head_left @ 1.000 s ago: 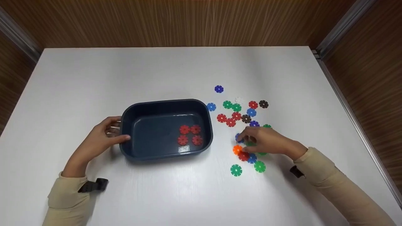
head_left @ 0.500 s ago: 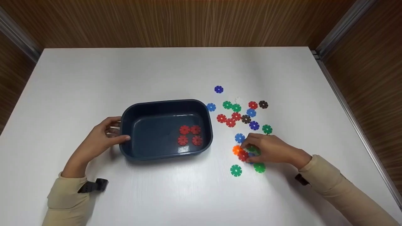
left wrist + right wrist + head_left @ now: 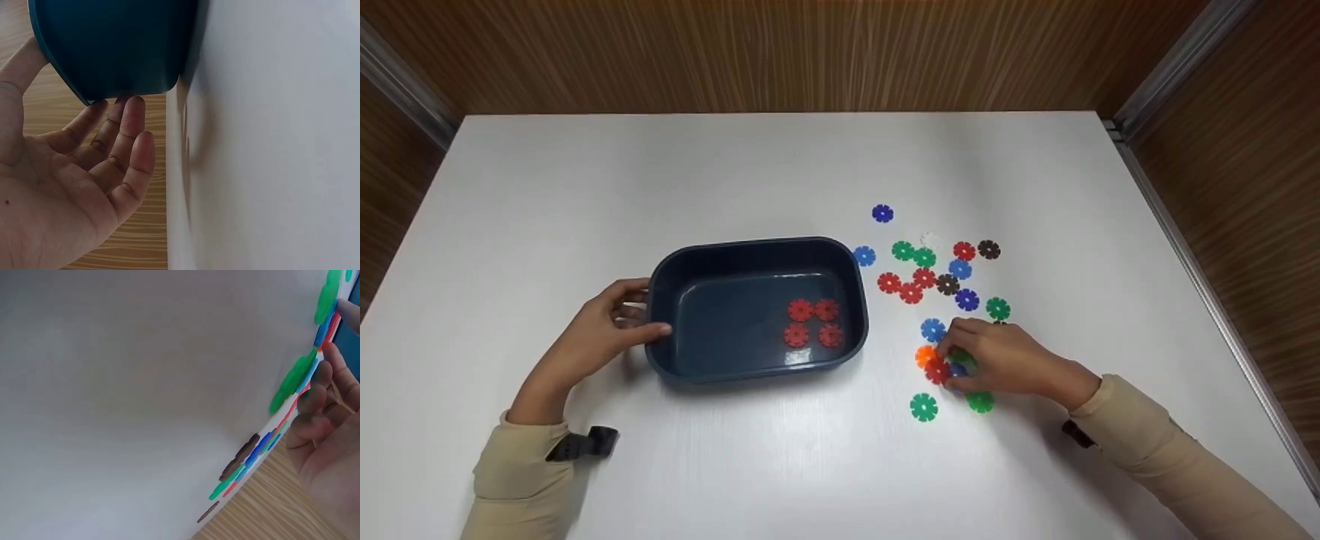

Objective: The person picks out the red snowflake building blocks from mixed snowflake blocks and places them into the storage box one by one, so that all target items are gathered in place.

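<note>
A dark blue tub (image 3: 757, 244) stands mid-table with several red discs (image 3: 814, 322) in its right half. My left hand (image 3: 649, 311) grips the tub's left wall, thumb over the rim and fingers outside; the left wrist view shows those fingers (image 3: 126, 140) against the tub (image 3: 112, 45). My right hand (image 3: 949, 367) lies right of the tub over a cluster of discs. Its curled fingertips pinch a red disc (image 3: 936, 371) beside an orange disc (image 3: 924, 357). In the right wrist view the fingers (image 3: 318, 399) touch the edge-on discs (image 3: 292, 379).
Many loose discs, red, green, blue, brown and white, are scattered on the white table (image 3: 585, 172) right of the tub, among them a blue disc (image 3: 933, 330) and green discs (image 3: 923, 407). Wooden walls enclose the table on three sides.
My right hand has drawn back toward me from the blue disc to the red disc and closed its fingertips on it. The left hand and the tub have stayed put.
</note>
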